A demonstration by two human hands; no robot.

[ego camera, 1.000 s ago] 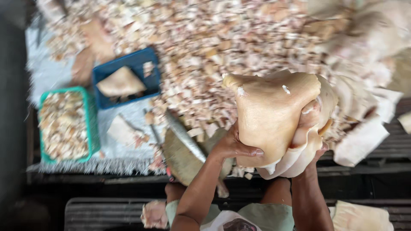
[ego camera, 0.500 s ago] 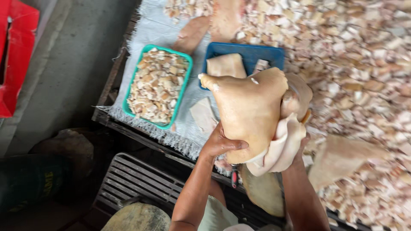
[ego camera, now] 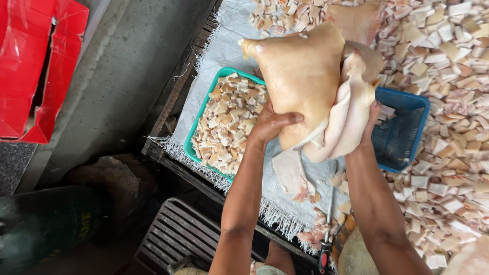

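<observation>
Both hands hold up a large folded slab of pale tan pork skin over the table. My left hand grips its lower left side, thumb across the front. My right hand supports the white folded underside at the right, mostly hidden behind it. Below the slab sit a green basket full of small cut skin squares and a blue basket, partly covered by the slab.
A white woven cloth covers the slatted table. A wide heap of cut skin pieces spreads right. A flat skin piece and a knife lie near the front edge. Red crate on the concrete floor left.
The view has swung left and slightly closer. The slab has risen and now hangs between the green and blue baskets, with both hands still on it.
</observation>
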